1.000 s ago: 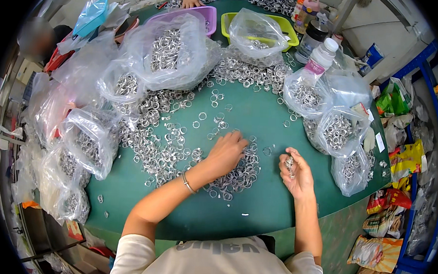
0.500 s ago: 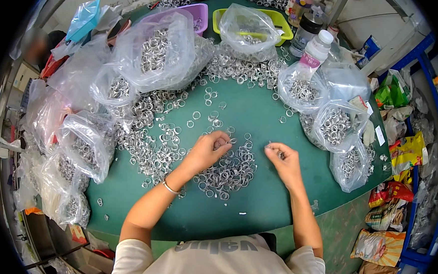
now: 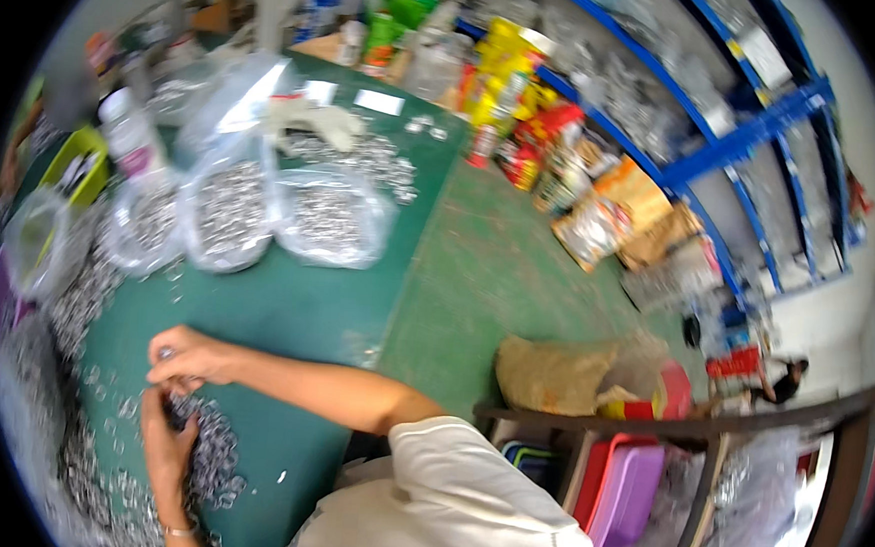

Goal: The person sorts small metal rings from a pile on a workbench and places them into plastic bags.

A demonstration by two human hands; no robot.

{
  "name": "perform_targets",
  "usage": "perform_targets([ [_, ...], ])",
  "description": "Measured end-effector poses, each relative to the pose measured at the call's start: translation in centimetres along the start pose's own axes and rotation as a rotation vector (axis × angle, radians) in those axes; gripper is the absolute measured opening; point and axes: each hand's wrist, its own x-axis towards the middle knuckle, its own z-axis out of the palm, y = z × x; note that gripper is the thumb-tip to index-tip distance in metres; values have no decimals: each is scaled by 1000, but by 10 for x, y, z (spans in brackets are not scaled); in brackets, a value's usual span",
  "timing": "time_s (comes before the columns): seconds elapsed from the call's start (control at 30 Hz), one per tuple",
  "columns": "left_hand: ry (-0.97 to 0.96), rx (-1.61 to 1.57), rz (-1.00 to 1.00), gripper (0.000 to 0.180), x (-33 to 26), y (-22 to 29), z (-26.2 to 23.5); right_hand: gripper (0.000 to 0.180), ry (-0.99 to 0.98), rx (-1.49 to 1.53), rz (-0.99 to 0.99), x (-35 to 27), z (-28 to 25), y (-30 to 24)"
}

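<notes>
Both my hands meet over a loose pile of small silvery metal rings (image 3: 214,450) on the green table (image 3: 315,316). My right hand (image 3: 190,357) is closed, with metal rings in its curled fingers; one glints at its fingertips. Just below it, my left hand (image 3: 164,447) has its fingers stretched toward the right one, the thumb standing apart. Rings show between the two hands, but blur hides just how they touch. A bracelet (image 3: 179,531) circles my left wrist.
Clear plastic bags of rings (image 3: 231,211) line the table's far side, near a white bottle (image 3: 130,134) and a yellow-green basket (image 3: 76,161). Beyond the table edge are colourful packets (image 3: 505,72), a blue shelf rack (image 3: 746,142), a brown sack (image 3: 556,376) and a purple tray (image 3: 629,496).
The view has swung to the right, bringing the shelves and floor into sight. My hands, apart before, are now together beside the ring pile.
</notes>
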Motion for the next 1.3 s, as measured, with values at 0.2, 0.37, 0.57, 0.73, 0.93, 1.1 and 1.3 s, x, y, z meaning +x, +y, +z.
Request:
perform_targets([
  [0.2,23,75,33,46,-4,-31,4,17,103,149,-77,14,-10,20],
  [0.37,63,110,149,47,-16,-82,7,12,119,182,-82,28,-3,29],
  [0.57,-14,130,18,16,-9,-48,-5,18,67,294,-25,33,-2,31],
  [0.73,-52,82,-168,37,-7,36,-19,11,-21,253,-59,35,5,41],
  [0.93,108,95,-188,39,-21,18,-16,13,-74,259,-15,32,5,43],
  [1.1,192,-88,-390,34,-31,-28,-21,16,-64,198,-65,22,12,37],
  [1.3,204,-325,-357,24,-53,-6,-13,23,-174,-63,-59,16,-4,27],
])
